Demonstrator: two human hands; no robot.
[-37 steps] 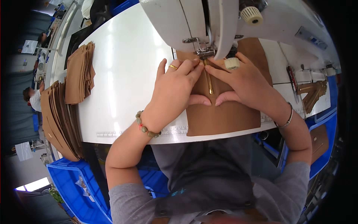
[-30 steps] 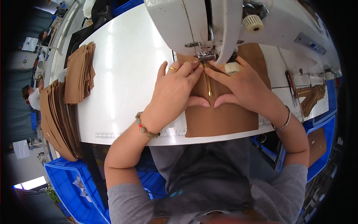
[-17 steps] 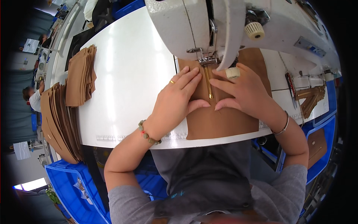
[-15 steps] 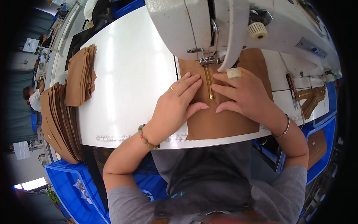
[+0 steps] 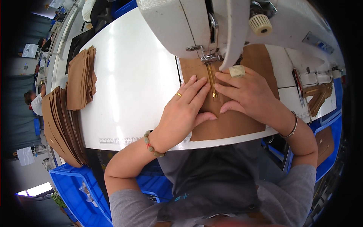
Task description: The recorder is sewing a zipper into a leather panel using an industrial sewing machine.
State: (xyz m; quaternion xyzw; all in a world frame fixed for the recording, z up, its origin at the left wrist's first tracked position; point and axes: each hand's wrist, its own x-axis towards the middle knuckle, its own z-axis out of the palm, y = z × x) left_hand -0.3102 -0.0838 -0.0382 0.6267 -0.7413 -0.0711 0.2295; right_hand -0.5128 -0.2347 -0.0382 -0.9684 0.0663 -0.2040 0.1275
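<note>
Now left hand (image 5: 181, 110) farther from probable presser foot (image 5: 210, 58).

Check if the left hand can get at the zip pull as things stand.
Likely yes: the left hand rests on the brown fabric just left of the zip pull, with nothing visible between. The right hand is close on the other side, but doesn't cover it.

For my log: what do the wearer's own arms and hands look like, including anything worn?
The left grip is an ungloved hand with a gold-coloured ring; its wrist has a greenish bead bracelet with a red accent. The right grip, also an ungloved hand, shows no ring; a silver-coloured bangle circles its wrist. Both forearms are uncovered below short grey sleeves.
</note>
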